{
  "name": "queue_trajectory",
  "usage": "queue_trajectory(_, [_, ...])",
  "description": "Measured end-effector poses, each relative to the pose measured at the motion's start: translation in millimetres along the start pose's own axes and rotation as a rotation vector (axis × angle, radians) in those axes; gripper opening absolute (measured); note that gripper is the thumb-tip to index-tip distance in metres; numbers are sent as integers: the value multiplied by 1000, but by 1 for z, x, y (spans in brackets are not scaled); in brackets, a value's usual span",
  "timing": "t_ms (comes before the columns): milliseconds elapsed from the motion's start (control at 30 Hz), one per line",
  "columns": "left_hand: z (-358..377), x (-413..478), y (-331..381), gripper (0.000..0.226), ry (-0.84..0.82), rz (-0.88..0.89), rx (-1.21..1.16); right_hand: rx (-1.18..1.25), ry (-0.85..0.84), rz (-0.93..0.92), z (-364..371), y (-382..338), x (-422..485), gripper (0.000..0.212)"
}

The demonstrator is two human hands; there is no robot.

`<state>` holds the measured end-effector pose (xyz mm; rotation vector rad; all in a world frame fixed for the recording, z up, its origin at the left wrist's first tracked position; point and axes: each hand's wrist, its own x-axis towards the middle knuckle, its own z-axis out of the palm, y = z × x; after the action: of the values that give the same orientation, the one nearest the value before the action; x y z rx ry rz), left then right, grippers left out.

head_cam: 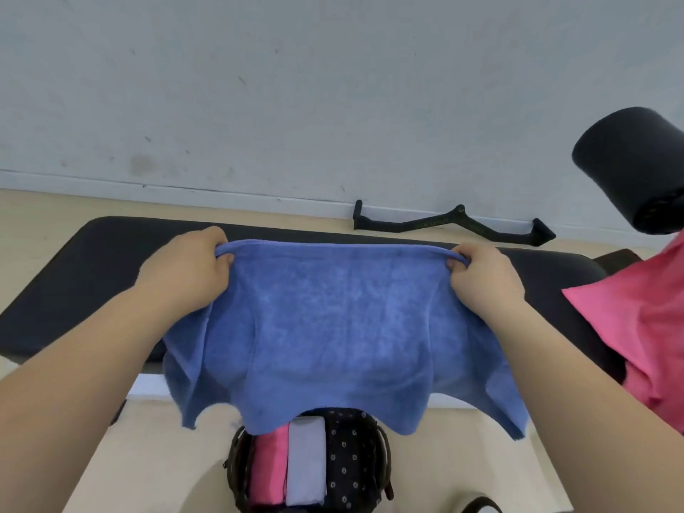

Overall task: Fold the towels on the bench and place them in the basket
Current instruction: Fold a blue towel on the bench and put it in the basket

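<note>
The person stands over the long black padded bench (pixel 92 275), holding a blue terry-cloth towel (pixel 333 327) spread out by its far edge. The left hand (pixel 188 268) pinches one upper corner, fingers curled round the hem. The right hand (pixel 485 279) grips the other corner the same way, so the edge runs taut and nearly straight between them above the bench's far side. The rest of the cloth falls toward the person, across the bench's middle and past its near edge. Its uneven lower hem hangs above the dark woven basket (pixel 232 468) on the floor.

Holding both corners looks like a way to square the cloth before a first fold, so I judge the folding of this one has barely begun. In the basket, a folded pink towel (pixel 272 468) and a folded pale grey-white towel (pixel 306 464) stand side by side, touching. A loose pink towel (pixel 636 327) lies over the bench's right end, probably next in line. A black metal handle bar (pixel 444 224) rests on the floor by the wall.
</note>
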<state>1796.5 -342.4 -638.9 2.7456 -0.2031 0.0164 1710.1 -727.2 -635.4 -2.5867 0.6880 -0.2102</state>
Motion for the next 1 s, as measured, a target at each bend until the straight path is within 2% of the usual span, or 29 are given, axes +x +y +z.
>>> queue_trajectory(100, [-1, 15, 10, 15, 97, 17, -88, -18, 66, 28, -11, -3, 15, 20])
queue_trajectory(167, [-6, 24, 20, 14, 221, 9, -150, -139, 207, 24, -14, -4, 25, 16])
queue_trajectory(233, [-7, 31, 25, 12, 204, -19, -165, -301, 253, -19, -6, -13, 26, 28])
queue_trajectory(300, [-4, 31, 24, 24, 82, -38, -74, -326, 207, -151, 6, -33, 20, 45])
queue_trajectory(367, [-6, 28, 16, 46, 30, -67, 15, -195, 79, -314, 17, -63, 5, 43])
queue_trajectory(433, [-15, 27, 6, 64, 9, -137, 23, -65, -123, -409, 29, -91, -16, 38])
queue_trajectory(500, [-24, 23, -3, 56, -44, -205, -106, -36, -281, -479, 46, -111, -40, 43])
queue_trajectory(567, [-27, 16, -9, 31, -92, -255, -335, -126, -360, -543, 65, -122, -53, 49])
queue_trajectory(667, [-32, 14, -17, 16, -64, -257, -522, -248, -363, -573, 79, -132, -58, 58])
queue_trajectory(767, [-37, 24, -24, 8, 97, -315, -738, -197, -374, -553, 83, -144, -62, 65])
queue_trajectory(867, [-39, 37, -26, 26, 324, -418, -1104, -219, -351, -579, 87, -151, -63, 79])
queue_trajectory(900, [-38, 40, -29, 35, 370, -429, -1123, -188, -328, -577, 87, -153, -61, 84])
queue_trajectory(1000, [-33, 35, -37, 44, 315, -371, -814, -78, -272, -514, 90, -151, -50, 84])
